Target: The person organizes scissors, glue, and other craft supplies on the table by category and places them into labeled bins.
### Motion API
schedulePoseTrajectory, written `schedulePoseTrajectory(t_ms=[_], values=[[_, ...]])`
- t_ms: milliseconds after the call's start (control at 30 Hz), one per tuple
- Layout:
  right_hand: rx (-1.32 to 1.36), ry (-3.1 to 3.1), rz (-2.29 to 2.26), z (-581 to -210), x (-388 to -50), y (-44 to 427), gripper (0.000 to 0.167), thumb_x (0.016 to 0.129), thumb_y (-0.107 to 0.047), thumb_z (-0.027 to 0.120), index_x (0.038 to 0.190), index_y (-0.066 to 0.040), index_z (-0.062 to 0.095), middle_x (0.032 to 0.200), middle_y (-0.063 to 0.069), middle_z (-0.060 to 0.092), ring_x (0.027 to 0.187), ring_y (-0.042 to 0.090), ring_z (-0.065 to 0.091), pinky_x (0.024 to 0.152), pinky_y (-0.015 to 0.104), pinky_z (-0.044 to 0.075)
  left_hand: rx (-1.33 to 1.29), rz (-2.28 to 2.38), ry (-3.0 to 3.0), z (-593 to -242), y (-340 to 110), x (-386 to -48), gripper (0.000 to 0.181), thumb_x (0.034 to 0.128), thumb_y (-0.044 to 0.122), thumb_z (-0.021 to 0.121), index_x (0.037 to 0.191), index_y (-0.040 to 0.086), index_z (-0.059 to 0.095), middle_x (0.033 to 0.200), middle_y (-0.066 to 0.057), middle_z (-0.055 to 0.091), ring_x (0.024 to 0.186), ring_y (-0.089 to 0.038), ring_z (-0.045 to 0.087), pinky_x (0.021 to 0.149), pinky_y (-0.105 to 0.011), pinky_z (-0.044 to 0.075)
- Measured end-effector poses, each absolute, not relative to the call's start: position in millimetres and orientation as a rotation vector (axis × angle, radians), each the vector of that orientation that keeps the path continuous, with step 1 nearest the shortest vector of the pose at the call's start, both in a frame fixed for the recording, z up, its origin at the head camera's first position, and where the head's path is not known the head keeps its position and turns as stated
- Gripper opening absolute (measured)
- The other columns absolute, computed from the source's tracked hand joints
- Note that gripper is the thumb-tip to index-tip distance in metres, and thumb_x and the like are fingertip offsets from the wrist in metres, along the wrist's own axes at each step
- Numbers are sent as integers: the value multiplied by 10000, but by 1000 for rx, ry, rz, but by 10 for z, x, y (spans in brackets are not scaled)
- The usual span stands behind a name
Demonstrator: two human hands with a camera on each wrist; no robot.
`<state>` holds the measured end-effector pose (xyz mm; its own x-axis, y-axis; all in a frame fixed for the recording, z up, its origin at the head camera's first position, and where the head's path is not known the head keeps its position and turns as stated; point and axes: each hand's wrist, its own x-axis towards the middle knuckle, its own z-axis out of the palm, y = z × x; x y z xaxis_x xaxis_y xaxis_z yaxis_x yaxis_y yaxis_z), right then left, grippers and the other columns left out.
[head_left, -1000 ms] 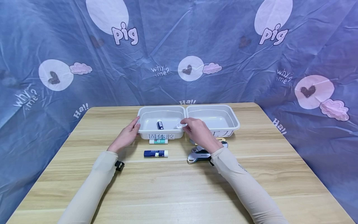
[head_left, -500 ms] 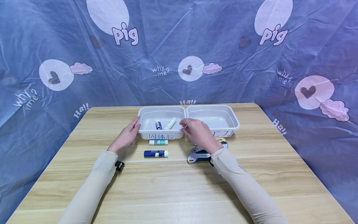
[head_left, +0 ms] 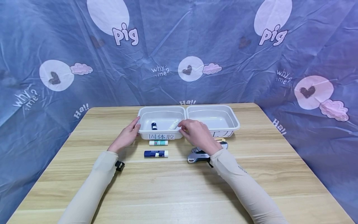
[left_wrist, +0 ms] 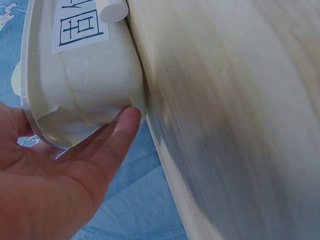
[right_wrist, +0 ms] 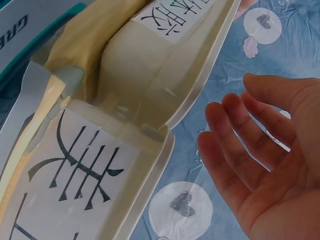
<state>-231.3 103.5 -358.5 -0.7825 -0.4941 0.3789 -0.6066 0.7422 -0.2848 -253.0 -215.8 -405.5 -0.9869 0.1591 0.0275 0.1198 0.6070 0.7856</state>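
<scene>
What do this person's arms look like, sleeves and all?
A pale beige left sleeve and matching right sleeve reach the wrists; the right one bears a small grey marking. A small black device shows at the left wrist. The left grip and right grip are gloveless.

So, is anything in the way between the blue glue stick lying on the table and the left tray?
Yes: the green-and-white glue stick lies between the blue glue stick and the left tray, whose front wall also stands in between.

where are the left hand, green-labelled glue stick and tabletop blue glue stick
Left hand [head_left: 126, 137], head view, back of hand
Green-labelled glue stick [head_left: 158, 143], head view, label
Tabletop blue glue stick [head_left: 155, 154], head view, barrel
</scene>
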Motion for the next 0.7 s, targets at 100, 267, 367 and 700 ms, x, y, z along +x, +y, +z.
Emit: schedulePoseTrajectory(t_ms=[100,267,367,700], values=[[873,-2668,567,-3581,-2297,1019,173,958,-144,721,1127,-122,754,1039,19,771,826,126,715,729,303,606,239,1338,2784,-4050,-2163,-2533,588,1125,349,327,1651,136,173,1643,-238,276,1462,-450,368,1243,-567,217],[888,-2647,542,-3584,-2260,986,159,957,-165,730,1106,-123,764,997,-9,765,795,105,697,684,290,590,243,1322,2785,-4050,-2176,-2539,591,1125,352,320,1653,142,159,1661,-223,236,1527,-440,224,1257,-569,161],[914,-2625,525,-3603,-2240,955,150,957,-181,732,1089,-119,768,967,-22,759,780,108,693,667,302,587,246,1314,2793,-4052,-2177,-2539,590,1125,349,319,1652,137,161,1657,-230,241,1523,-445,229,1255,-572,164],[1011,-2594,460,-3700,-2145,820,166,957,-247,735,1076,-136,769,1018,-18,781,806,116,732,649,291,598,258,1308,2806,-4044,-2173,-2531,585,1126,341,322,1646,110,186,1640,-246,276,1519,-433,247,1256,-556,182]])
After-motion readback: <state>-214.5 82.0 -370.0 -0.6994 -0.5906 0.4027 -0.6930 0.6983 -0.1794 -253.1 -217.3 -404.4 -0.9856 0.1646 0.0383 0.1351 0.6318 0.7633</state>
